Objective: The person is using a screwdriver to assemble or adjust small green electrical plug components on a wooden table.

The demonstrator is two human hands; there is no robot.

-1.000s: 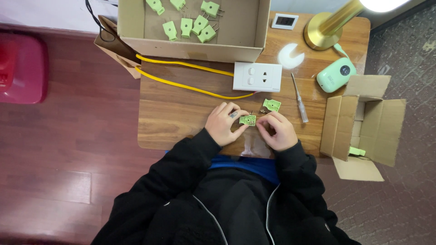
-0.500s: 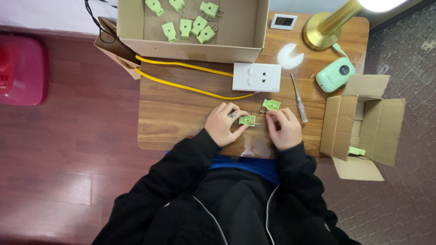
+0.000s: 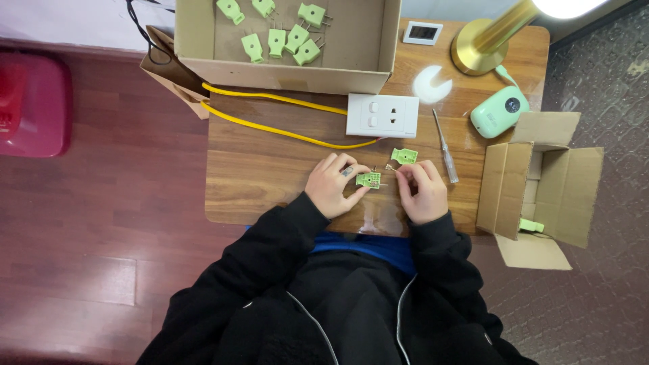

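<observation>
My left hand pinches an opened green plug half just above the wooden table. My right hand is close beside it, fingertips curled near the plug; a tiny metal part may be between them, but I cannot tell. A second green plug half lies on the table just beyond my right fingers. A screwdriver rests to its right.
A cardboard box with several green plugs stands at the back. A white socket block with a yellow cable, a brass lamp, a mint device and an open carton sit around.
My right hand has shifted slightly left, back toward the plug half in my left hand. The left hand has stayed in place.
</observation>
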